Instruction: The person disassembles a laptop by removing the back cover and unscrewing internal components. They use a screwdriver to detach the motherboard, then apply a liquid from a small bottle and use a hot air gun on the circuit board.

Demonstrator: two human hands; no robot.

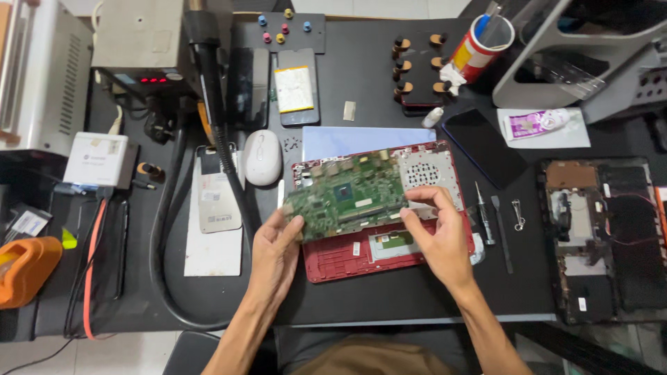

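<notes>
Hands gripped a green circuit board [347,194] over a red laptop shell [379,250] mid-table: left hand [274,253] at its lower-left corner, right hand [438,232] at its right edge; level, edge-only holding seemed wisest.

Even overhead light, sharp, edges perhaps warped.

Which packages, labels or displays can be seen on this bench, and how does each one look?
Red lit display: on the grey unit, far left.
White box: left side, square, small round mark.
Red and white can: far edge, holds tools.
White tube: right, purple label, on white paper.
Small white stickers: on the red laptop shell, between the hands.
</notes>
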